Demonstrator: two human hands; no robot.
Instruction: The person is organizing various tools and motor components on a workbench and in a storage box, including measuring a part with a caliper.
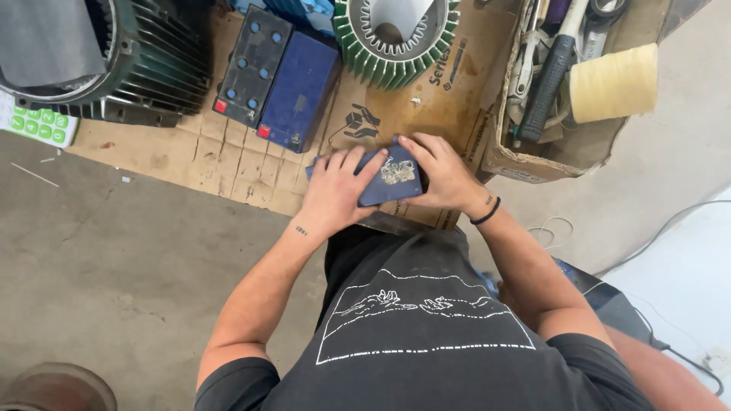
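Observation:
A dark blue flat piece [390, 181], like a sheet or pad with a pale scuffed patch in its middle, lies on flattened cardboard [228, 164] on the floor. My left hand [335, 190] presses flat on its left part, fingers spread over it. My right hand [442, 171] grips its right edge, thumb on top; a black band sits on that wrist. Both forearms reach forward from my dark printed shirt.
Two batteries [278, 72] lie side by side on the cardboard beyond my hands. A green finned motor stator [396, 42] stands behind them, a larger motor housing [114, 61] at far left. A cardboard box [548, 144] at right holds tools and a spool of cream thread [613, 82].

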